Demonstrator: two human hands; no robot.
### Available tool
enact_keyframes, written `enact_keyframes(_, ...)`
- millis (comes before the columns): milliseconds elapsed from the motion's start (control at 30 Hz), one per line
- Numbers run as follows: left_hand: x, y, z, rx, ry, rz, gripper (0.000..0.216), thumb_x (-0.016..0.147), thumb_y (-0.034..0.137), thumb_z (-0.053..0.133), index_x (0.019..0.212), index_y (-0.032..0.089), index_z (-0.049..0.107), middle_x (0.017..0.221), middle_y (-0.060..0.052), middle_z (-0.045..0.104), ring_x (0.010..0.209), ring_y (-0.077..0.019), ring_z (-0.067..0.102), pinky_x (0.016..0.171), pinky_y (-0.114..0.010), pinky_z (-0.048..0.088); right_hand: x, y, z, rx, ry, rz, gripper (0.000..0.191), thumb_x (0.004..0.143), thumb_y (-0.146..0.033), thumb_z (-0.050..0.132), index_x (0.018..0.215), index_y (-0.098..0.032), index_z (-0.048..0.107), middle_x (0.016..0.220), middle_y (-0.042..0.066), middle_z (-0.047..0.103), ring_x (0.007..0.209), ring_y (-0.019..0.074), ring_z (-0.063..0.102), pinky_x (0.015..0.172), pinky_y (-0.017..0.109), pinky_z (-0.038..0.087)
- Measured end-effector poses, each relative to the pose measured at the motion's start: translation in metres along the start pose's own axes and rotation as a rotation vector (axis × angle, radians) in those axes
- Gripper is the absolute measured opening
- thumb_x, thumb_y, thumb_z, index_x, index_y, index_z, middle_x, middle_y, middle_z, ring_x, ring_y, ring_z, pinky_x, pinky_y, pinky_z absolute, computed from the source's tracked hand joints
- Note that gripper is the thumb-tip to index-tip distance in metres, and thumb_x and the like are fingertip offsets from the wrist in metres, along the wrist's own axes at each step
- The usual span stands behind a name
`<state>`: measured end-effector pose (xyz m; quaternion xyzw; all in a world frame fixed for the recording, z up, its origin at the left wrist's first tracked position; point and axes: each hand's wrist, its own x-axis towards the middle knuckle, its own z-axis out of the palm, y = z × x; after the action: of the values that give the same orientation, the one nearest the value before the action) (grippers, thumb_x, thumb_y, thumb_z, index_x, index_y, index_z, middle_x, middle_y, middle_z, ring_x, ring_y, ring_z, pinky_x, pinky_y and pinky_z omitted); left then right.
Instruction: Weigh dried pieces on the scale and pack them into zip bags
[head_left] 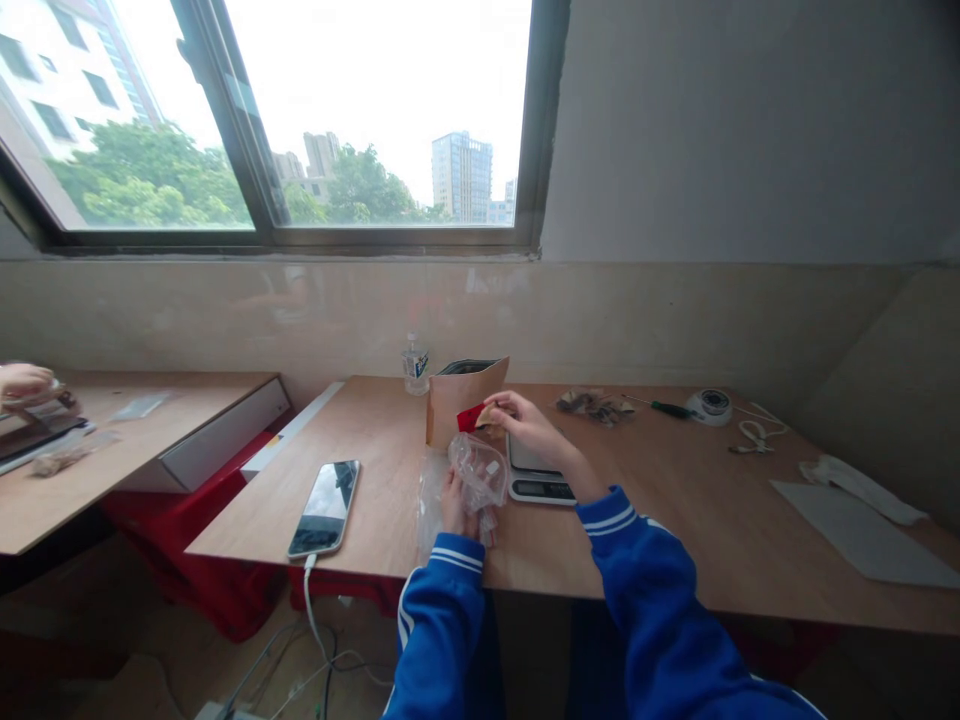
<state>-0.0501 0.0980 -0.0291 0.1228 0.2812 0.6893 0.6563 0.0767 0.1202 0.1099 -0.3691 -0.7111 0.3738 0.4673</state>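
Observation:
My left hand [454, 503] grips a small clear plastic bag [480, 472] and holds it up just above the table's front edge. My right hand [527, 422] is closed on a small red scoop [471, 417] that carries some pale brown bits, and it hovers over the plastic bag beside a brown paper pouch [459, 400] standing open. A white digital scale [534, 478] lies under my right wrist. Both arms wear blue sleeves with white stripes.
A smartphone [325, 507] on a cable lies at the left of the wooden table [675, 500]. A water bottle [415, 364], a pile of brown bits [594, 404], a screwdriver [670, 408], a tape roll [710, 405] and white sheets [862, 535] also lie there. Another person's hand [24, 382] works at the left desk.

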Motion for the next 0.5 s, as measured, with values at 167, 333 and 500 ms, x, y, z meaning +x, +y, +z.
enact_keyframes(167,-0.001,0.0,-0.003,-0.002,0.015,-0.026,0.015,0.081,0.02,0.057,0.095,0.019,0.058,0.117,-0.009,0.061,0.105,-0.0261,0.061,0.09,-0.044,0.049,0.076,-0.025,-0.007,-0.121,0.24,-0.303,0.017,0.083,-0.031,0.051,0.096,-0.02,0.052,0.096,0.004,0.058,0.086,0.0144,0.058,0.082,0.031,0.046)
enact_keyframes(333,0.004,-0.003,-0.007,-0.004,-0.002,0.007,0.015,0.078,0.019,0.06,0.092,0.018,0.061,0.111,-0.008,0.064,0.089,-0.0231,0.066,0.079,-0.037,0.053,0.112,-0.013,0.004,-0.303,0.185,-0.383,0.008,0.076,-0.019,0.048,0.082,-0.018,0.053,0.086,0.002,0.055,0.077,0.013,0.054,0.076,0.028,0.045)
enact_keyframes(500,0.006,-0.003,-0.007,-0.015,0.038,-0.019,0.014,0.079,0.02,0.059,0.093,0.019,0.061,0.11,-0.008,0.065,0.081,-0.0208,0.066,0.074,-0.034,0.054,0.104,0.006,0.008,-0.444,0.084,-0.418,0.015,0.075,-0.013,0.043,0.08,-0.018,0.056,0.09,0.004,0.055,0.085,0.0146,0.053,0.079,0.028,0.044)
